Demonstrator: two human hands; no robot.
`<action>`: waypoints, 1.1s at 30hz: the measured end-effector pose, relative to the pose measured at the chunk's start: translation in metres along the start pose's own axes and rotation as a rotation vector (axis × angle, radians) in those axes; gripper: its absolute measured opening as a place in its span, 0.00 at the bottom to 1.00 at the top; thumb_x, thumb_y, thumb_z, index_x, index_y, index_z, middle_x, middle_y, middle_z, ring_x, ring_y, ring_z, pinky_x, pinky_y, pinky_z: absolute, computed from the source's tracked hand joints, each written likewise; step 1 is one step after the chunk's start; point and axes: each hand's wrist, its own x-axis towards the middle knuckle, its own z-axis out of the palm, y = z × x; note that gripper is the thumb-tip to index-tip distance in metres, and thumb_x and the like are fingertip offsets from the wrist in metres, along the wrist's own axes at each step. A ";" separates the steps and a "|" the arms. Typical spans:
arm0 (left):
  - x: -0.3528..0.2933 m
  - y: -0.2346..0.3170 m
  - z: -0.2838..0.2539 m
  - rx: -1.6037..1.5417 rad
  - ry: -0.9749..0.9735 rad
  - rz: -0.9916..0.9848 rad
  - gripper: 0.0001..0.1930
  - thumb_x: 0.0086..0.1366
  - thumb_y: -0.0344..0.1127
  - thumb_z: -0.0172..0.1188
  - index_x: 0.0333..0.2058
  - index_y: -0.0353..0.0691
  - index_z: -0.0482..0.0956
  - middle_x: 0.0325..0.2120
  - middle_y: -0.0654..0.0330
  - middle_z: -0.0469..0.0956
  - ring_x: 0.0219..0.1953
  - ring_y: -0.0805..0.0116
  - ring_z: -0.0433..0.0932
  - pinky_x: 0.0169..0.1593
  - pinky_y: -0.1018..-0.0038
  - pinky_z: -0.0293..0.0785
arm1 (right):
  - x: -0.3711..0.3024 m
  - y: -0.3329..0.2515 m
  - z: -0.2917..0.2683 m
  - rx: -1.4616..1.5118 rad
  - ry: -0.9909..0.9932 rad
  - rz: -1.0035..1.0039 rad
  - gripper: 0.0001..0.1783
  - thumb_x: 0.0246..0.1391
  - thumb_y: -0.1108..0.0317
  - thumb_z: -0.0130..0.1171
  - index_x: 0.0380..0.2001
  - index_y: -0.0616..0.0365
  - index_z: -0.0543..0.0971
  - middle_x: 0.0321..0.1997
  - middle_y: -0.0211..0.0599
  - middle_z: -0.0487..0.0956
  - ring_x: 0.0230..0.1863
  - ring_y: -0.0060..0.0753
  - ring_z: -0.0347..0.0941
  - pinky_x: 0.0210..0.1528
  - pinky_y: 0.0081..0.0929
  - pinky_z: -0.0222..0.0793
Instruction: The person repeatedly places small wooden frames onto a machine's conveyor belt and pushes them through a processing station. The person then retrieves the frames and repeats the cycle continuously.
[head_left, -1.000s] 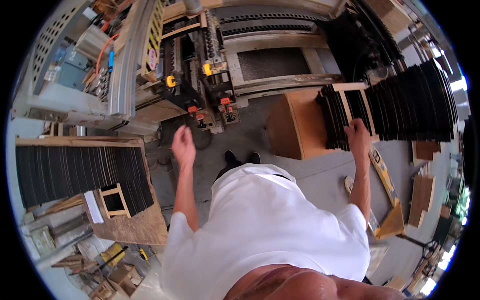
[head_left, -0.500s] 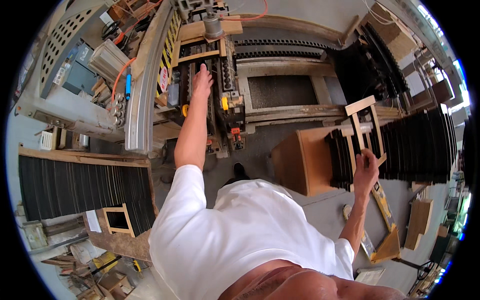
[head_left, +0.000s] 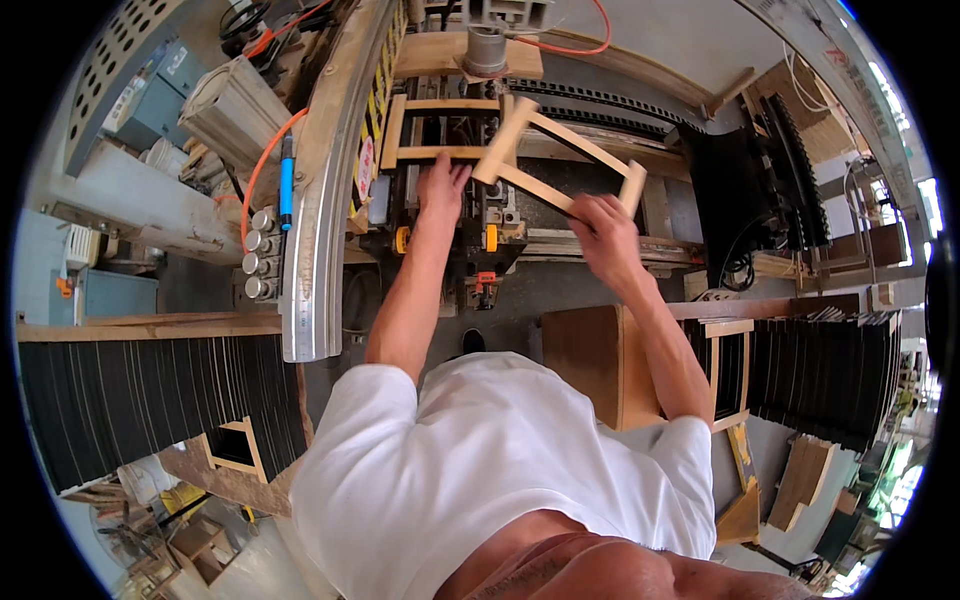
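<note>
My right hand [head_left: 605, 232] is closed on one end of a light wooden frame [head_left: 506, 140], holding it tilted in the air over the machine. A second wooden frame [head_left: 417, 153] lies in the machine [head_left: 491, 238], under the round metal cylinder [head_left: 487, 52]. At this frame's near rail, my left hand [head_left: 440, 190] has its fingers bent against the wood; its fingertips are partly hidden. The raised frame's wide left end overlaps the right side of the lower one in view, and I cannot tell whether they touch.
Rows of dark-sided frames stand at the left [head_left: 130, 400] and right [head_left: 825, 380]. A brown box [head_left: 585, 365] is beside the right row. A metal beam [head_left: 318, 270] with a blue pen-like tool [head_left: 287, 185] runs left of the machine. An orange hose [head_left: 253, 165] hangs nearby.
My right hand has lifted its frame from the right-hand row and carried it forward and left over the machine. My left hand stays at the machine, now by the lower frame's near rail.
</note>
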 end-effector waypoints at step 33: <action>-0.250 -0.027 -0.070 -0.098 0.003 0.056 0.20 0.70 0.23 0.47 0.59 0.39 0.65 0.55 0.56 0.72 0.62 0.56 0.68 0.64 0.59 0.67 | 0.174 0.065 0.211 0.109 -0.298 -0.274 0.12 0.44 0.76 0.59 0.35 0.57 0.74 0.32 0.43 0.79 0.42 0.51 0.74 0.47 0.45 0.64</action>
